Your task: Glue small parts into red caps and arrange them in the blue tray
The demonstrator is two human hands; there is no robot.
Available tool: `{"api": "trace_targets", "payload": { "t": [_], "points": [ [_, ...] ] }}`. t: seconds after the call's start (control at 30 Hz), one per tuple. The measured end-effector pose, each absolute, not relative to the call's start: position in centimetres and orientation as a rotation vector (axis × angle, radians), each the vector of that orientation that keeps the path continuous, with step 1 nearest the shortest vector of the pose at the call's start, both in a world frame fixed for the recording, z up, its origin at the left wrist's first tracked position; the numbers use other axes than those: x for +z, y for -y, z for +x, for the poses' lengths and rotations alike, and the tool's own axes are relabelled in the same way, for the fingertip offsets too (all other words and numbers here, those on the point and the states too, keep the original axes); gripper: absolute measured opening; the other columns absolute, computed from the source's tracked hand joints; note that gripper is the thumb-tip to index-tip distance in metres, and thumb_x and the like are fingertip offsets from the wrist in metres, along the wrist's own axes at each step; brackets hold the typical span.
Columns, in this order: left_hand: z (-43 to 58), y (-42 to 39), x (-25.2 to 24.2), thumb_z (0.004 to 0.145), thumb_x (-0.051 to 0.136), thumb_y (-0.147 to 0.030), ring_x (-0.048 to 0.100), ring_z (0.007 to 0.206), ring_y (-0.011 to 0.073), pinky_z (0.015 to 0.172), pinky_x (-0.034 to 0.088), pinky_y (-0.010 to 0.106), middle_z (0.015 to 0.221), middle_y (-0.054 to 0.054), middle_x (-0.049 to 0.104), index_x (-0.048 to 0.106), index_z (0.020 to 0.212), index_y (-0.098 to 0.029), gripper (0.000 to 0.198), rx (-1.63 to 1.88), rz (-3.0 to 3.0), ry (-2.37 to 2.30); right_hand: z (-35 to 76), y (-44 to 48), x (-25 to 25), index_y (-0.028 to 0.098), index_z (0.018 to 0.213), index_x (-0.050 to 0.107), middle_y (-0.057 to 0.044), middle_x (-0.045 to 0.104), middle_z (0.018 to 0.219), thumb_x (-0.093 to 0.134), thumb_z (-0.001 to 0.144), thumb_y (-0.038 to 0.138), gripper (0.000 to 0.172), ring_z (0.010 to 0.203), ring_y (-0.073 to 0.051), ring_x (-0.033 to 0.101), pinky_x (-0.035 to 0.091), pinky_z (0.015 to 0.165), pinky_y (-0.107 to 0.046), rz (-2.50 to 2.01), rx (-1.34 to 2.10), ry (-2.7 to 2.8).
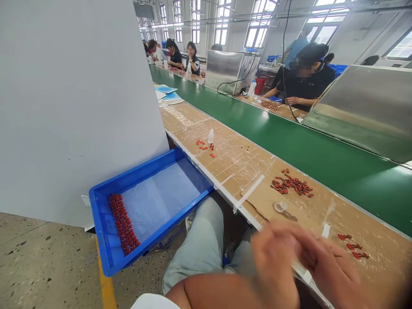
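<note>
My left hand and my right hand meet close together low in the view, over the near edge of the cardboard-covered workbench. Both are smeared by motion, so their fingers and anything between them cannot be made out. A pile of small red parts lies on the bench beyond my hands. Three single red parts lie to the right of my right hand. A small clear piece rests between the pile and my hands.
A blue tray with rows of red parts sits at my left by a white panel. A white bottle and scattered red parts stand farther along. A green conveyor runs behind; other people sit across it.
</note>
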State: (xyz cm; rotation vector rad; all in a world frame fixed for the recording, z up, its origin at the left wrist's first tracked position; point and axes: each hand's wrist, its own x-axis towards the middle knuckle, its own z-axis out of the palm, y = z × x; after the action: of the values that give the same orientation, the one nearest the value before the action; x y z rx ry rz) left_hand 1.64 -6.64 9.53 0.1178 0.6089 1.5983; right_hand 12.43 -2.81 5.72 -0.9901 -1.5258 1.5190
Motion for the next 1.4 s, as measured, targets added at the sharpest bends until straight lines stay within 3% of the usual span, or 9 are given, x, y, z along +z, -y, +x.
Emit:
{"api": "trace_targets", "payload": {
  "t": [0.07, 0.17, 0.33, 0.53, 0.73, 0.9, 1.17, 1.3, 1.4],
  "points": [
    [-0.2, 5.6, 9.1, 0.081, 0.052, -0.042, 0.056, 0.123, 0.0242, 0.108, 0.039, 0.037, 0.118, 0.01, 0.068, 0.069, 0.1, -0.022, 0.032, 1.691, 0.06, -0.582, 11.6, 2.1, 6.5, 0.025, 0.058, 0.04, 0.001, 0.033, 0.052, 0.046, 0.096, 0.043, 0.042, 0.045, -0.015, 0.031, 0.026, 0.04, -0.03, -0.979, 1.173, 1.713],
    [-1.3, 3.7, 7.6, 0.079, 0.048, -0.042, 0.063, 0.108, 0.0282, 0.101, 0.045, 0.04, 0.102, 0.014, 0.07, 0.069, 0.093, -0.013, 0.038, 1.368, -0.024, -0.317, 9.2, 1.7, 6.9, 0.022, 0.062, 0.045, 0.0, 0.044, 0.055, 0.046, 0.096, 0.032, 0.035, 0.05, -0.014, 0.039, 0.033, 0.049, -0.03, -0.88, 0.575, 2.111],
    [-1.3, 2.6, 5.4, 0.077, 0.046, -0.041, 0.066, 0.105, 0.0295, 0.094, 0.051, 0.041, 0.099, 0.013, 0.072, 0.07, 0.087, -0.013, 0.038, 1.314, -0.066, -0.213, 6.3, 1.2, 6.9, 0.02, 0.073, 0.055, -0.004, 0.059, 0.069, 0.041, 0.095, 0.023, 0.026, 0.067, -0.017, 0.054, 0.041, 0.066, -0.031, -0.834, 0.234, 2.349],
    [-2.5, 2.6, 5.0, 0.083, 0.045, -0.032, 0.068, 0.101, 0.0211, 0.091, 0.053, 0.031, 0.113, 0.015, 0.071, 0.07, 0.102, -0.008, 0.039, 1.336, -0.149, -0.228, 8.1, 1.2, 6.7, 0.02, 0.104, 0.063, -0.01, 0.069, 0.102, 0.036, 0.097, 0.021, 0.028, 0.1, -0.023, 0.064, 0.049, 0.091, -0.042, -0.806, 0.337, 2.08],
    [-2.8, 2.9, 5.1, 0.088, 0.043, -0.031, 0.058, 0.125, 0.0242, 0.092, 0.052, 0.027, 0.127, 0.019, 0.065, 0.068, 0.109, -0.005, 0.042, 1.36, -0.088, -0.224, 11.1, 2.1, 6.4, 0.022, 0.114, 0.064, -0.009, 0.069, 0.102, 0.062, 0.09, 0.023, 0.024, 0.075, -0.016, 0.062, 0.053, 0.069, -0.03, -0.934, 0.362, 2.115],
    [-2.3, 3.0, 5.0, 0.09, 0.041, -0.031, 0.049, 0.134, 0.0264, 0.105, 0.044, 0.028, 0.132, 0.019, 0.062, 0.068, 0.111, -0.005, 0.043, 1.36, 0.001, -0.245, 11.6, 1.8, 5.5, 0.023, 0.125, 0.061, -0.01, 0.064, 0.108, 0.059, 0.092, 0.022, 0.034, 0.092, -0.018, 0.063, 0.055, 0.082, -0.034, -0.916, 0.414, 2.23],
    [-1.5, 3.0, 4.1, 0.089, 0.041, -0.027, 0.05, 0.132, 0.0255, 0.109, 0.04, 0.029, 0.131, 0.018, 0.063, 0.068, 0.112, -0.005, 0.041, 1.329, 0.009, -0.291, 11.8, 0.8, 5.1, 0.022, 0.108, 0.071, -0.005, 0.065, 0.089, 0.062, 0.089, 0.025, 0.021, 0.068, -0.012, 0.059, 0.049, 0.06, -0.025, -0.982, 0.556, 2.231],
    [-1.6, 2.9, 3.6, 0.088, 0.043, -0.022, 0.056, 0.127, 0.0254, 0.104, 0.045, 0.031, 0.127, 0.018, 0.065, 0.069, 0.107, -0.006, 0.036, 1.314, -0.036, -0.306, 12.0, 1.0, 5.2, 0.02, 0.089, 0.074, -0.004, 0.068, 0.077, 0.071, 0.082, 0.034, 0.016, 0.055, -0.01, 0.053, 0.045, 0.051, -0.025, -1.217, 0.982, 1.95],
    [-1.8, 2.7, 2.8, 0.082, 0.05, -0.013, 0.067, 0.104, 0.0198, 0.087, 0.053, 0.028, 0.115, 0.013, 0.07, 0.07, 0.103, -0.011, 0.029, 1.338, -0.112, -0.405, 12.2, 1.3, 5.0, 0.019, 0.086, 0.074, -0.003, 0.067, 0.067, 0.078, 0.075, 0.04, 0.024, 0.053, -0.011, 0.055, 0.044, 0.048, -0.023, -1.309, 1.456, 1.513]
  ]
}}
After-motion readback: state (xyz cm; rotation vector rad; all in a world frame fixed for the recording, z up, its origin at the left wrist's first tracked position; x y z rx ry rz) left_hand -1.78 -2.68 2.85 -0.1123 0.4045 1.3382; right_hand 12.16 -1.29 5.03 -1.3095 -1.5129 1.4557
